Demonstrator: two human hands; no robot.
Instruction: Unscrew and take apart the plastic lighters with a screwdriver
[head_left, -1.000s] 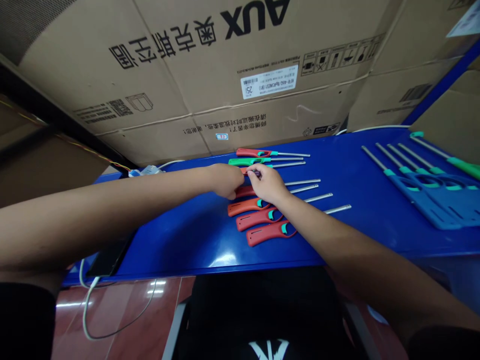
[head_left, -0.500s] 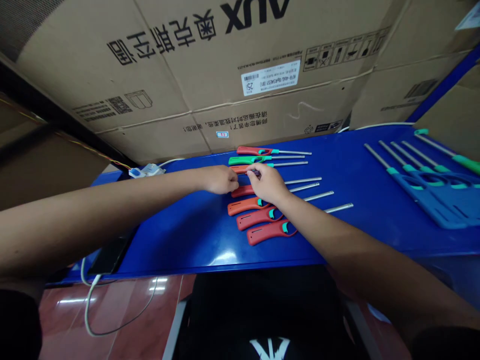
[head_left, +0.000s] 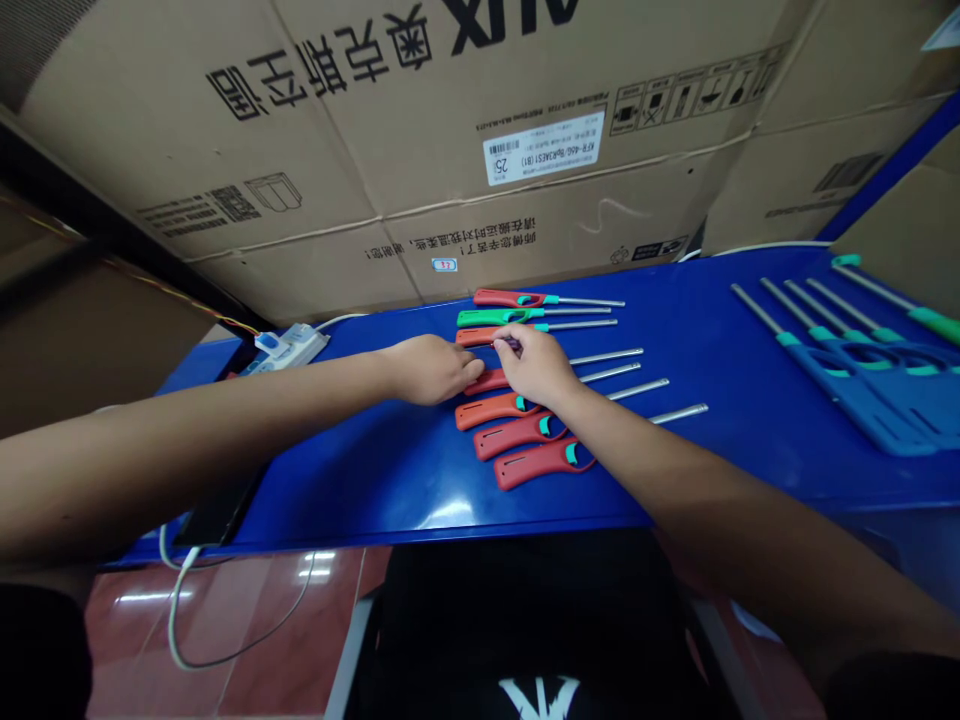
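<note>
Several long-necked gas lighters with red, orange and green handles lie in a column on the blue table (head_left: 360, 470), metal tubes pointing right. My left hand (head_left: 433, 370) is closed, its fingertips on the butt end of a red lighter (head_left: 491, 379). My right hand (head_left: 538, 362) is also closed, pinching a small dark thing that its fingers mostly hide. It is just below an orange lighter (head_left: 476, 336) and covers part of the red one. Beyond them lie a green lighter (head_left: 484, 317) and another red lighter (head_left: 499, 297). Nearer me is an orange lighter (head_left: 487, 409).
Several blue lighters (head_left: 862, 390) lie at the right, with a green one (head_left: 934, 322) beside them. A large cardboard box (head_left: 420, 160) stands along the back edge. At the left are a white power strip (head_left: 300, 347), cables and a black flat object (head_left: 217, 510).
My left hand has moved slightly toward me, from beside the orange lighter's end onto the red lighter's end. My right hand has stayed almost where it was.
</note>
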